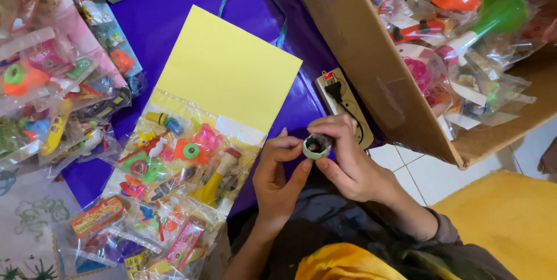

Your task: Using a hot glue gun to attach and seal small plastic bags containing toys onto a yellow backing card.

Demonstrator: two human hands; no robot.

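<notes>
Small pale-green plastic ring-shaped roll (317, 147) sits pinched between both hands, right hand (348, 161) gripping above, left hand (277, 173) supporting below-left, opening facing the camera.

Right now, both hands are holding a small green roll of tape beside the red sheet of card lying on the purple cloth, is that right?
Not quite: the sheet of card is yellow, not red. The head view shows it lying on the purple cloth, with the left hand and the right hand holding the small green roll of tape beside it.
</notes>
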